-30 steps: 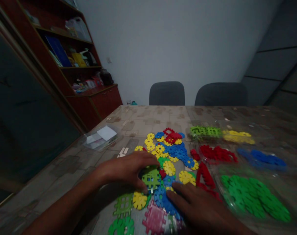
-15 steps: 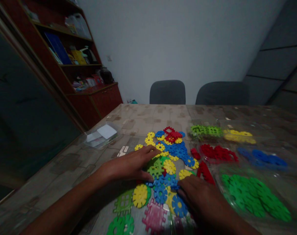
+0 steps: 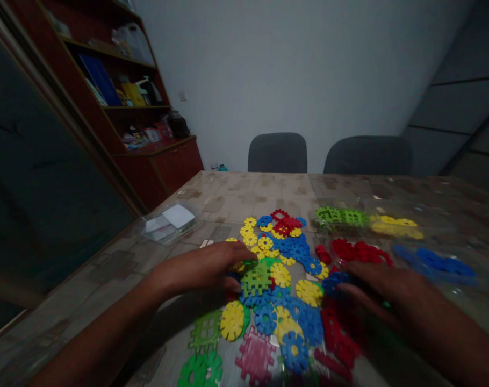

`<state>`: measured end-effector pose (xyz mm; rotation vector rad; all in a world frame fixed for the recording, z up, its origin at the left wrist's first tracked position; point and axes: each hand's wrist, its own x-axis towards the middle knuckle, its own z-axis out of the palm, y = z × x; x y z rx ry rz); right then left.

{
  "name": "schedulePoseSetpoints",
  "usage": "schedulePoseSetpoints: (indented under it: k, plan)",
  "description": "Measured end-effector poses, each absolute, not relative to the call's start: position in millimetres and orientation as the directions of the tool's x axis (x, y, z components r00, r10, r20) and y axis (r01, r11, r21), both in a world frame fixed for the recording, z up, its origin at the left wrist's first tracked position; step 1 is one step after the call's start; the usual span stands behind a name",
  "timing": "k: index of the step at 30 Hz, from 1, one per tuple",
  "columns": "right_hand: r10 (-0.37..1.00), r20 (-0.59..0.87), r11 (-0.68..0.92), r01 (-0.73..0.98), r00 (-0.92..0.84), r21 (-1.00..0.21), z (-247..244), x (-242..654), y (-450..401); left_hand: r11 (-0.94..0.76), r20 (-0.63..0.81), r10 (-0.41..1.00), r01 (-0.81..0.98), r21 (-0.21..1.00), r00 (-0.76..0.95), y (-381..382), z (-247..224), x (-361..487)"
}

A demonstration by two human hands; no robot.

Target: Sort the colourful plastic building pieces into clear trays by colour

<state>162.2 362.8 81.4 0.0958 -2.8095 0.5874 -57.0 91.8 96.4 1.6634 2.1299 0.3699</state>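
Note:
My left hand (image 3: 218, 266) rests at the left side of a pile of flat plastic pieces. Its fingers reach over the pile with the thumb apart, beside a light green square notched piece (image 3: 256, 277); no grip on a piece shows. Off to the right, my right hand (image 3: 385, 285) pinches a dark blue notched disc (image 3: 335, 282) over red pieces (image 3: 339, 336). Between the hands lie yellow discs (image 3: 309, 293), blue discs (image 3: 265, 319) and a pink square piece (image 3: 256, 355). Parts of the pile under the left fingers are hidden.
Clear trays on the right hold light green squares (image 3: 341, 216), yellow pieces (image 3: 395, 226), red pieces (image 3: 361, 251) and blue discs (image 3: 444, 262). A clear box with white cards (image 3: 178, 216) lies at the left. Two grey chairs (image 3: 277, 152) stand behind the table.
My right hand has moved from the pile rightward toward the trays, carrying a blue disc. My left hand has shifted slightly left, its thumb coming off the blue pieces.

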Motion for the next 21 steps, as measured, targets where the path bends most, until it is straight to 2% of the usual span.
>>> schedulePoseSetpoints:
  k: [5,8,11,15,18,21]
  plan:
    - [0.100,0.407,0.950,-0.034,-0.908,-0.311,110.0,172.2,404.2,0.228,-0.222,0.965,0.859,0.458,-0.138,97.7,94.8,-52.9]
    - [0.139,0.456,0.953,-0.007,-0.879,-0.303,118.9,177.2,413.4,0.225,-0.204,0.968,0.864,0.450,-0.147,97.7,92.9,-51.2]
    - [0.226,0.502,0.956,0.093,-0.835,-0.277,121.8,177.3,418.9,0.206,-0.157,0.976,0.879,0.430,-0.152,95.6,90.9,-51.1]
    - [0.364,0.451,0.924,0.254,-0.815,-0.286,117.1,167.1,427.9,0.179,-0.129,0.982,0.892,0.414,-0.137,94.8,88.9,-52.2]
    - [0.441,0.389,0.889,0.333,-0.809,-0.315,111.6,162.0,443.3,0.202,-0.167,0.975,0.894,0.401,-0.146,95.5,88.5,-53.1]
    - [0.554,0.396,0.832,0.466,-0.732,-0.302,109.5,170.4,473.8,0.240,-0.194,0.965,0.884,0.401,-0.174,95.7,88.7,-53.4]
